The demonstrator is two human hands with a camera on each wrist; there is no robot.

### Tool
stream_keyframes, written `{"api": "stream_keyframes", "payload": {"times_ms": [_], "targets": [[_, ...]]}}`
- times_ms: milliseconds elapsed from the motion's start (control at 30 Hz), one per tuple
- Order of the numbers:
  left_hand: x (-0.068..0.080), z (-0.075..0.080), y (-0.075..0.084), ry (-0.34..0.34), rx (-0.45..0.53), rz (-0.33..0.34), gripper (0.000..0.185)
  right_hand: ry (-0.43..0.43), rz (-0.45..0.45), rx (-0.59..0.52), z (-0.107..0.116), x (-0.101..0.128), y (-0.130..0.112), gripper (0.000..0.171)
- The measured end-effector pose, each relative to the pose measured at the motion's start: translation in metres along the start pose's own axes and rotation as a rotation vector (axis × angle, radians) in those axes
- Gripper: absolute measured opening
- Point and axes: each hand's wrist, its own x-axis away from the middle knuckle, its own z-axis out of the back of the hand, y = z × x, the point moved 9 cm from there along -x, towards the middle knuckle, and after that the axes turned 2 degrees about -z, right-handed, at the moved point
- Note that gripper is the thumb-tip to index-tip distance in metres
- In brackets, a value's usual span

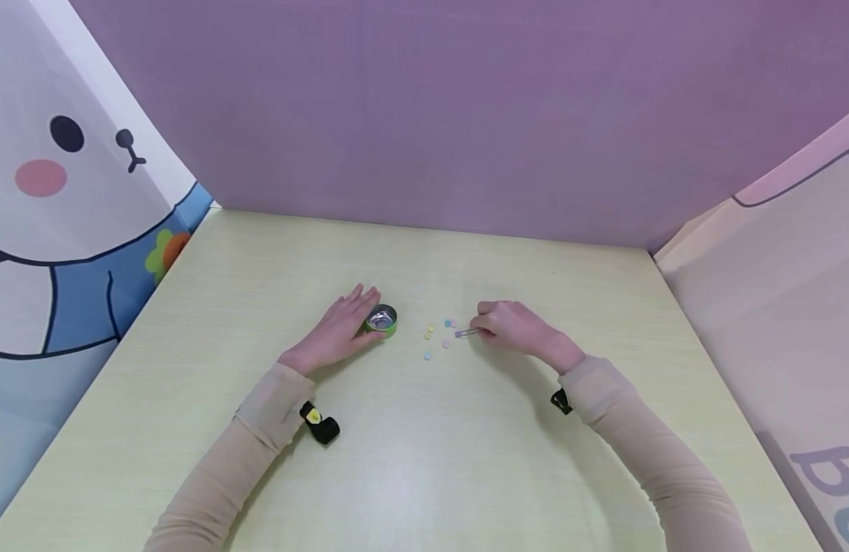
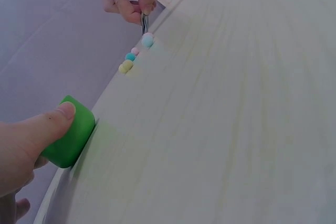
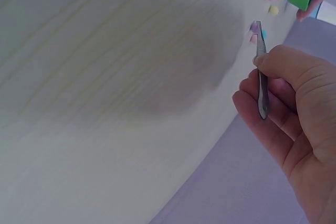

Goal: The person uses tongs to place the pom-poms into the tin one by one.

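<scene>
Sleeves nearest cam. Left hand (image 1: pixel 343 328) rests w/ straight fingers against green cup (image 1: pixel 382 320) on surface (image 1: pixel 424 460). Right hand (image 1: pixel 510 326) fingers pinch tweezers (image 1: pixel 468 333), tips at pastel beads (image 1: pixel 439 337) just right of cup.

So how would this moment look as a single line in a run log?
left hand: steadies green cup | right hand: pinches tweezers | tweezer tips: at small pastel beads | surface: pale table

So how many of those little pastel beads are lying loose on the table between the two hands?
About 5 small round pastel beads, though some may be hidden: two yellow, one teal, one pink, and one light blue nearest the person. Another sits at the metal tweezers' tips.
</scene>
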Motion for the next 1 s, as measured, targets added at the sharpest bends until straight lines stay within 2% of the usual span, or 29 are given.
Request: {"api": "stream_keyframes", "payload": {"times_ms": [500,1000], "targets": [[-0.001,-0.001,-0.001,0.000,-0.016,-0.001,0.081,0.044,0.039,0.000,0.009,-0.003,-0.002,0.013],[0.000,0.001,0.001,0.009,-0.012,-0.013,0.080,0.049,0.097,0.008,0.018,-0.029,-0.012,0.016]]}}
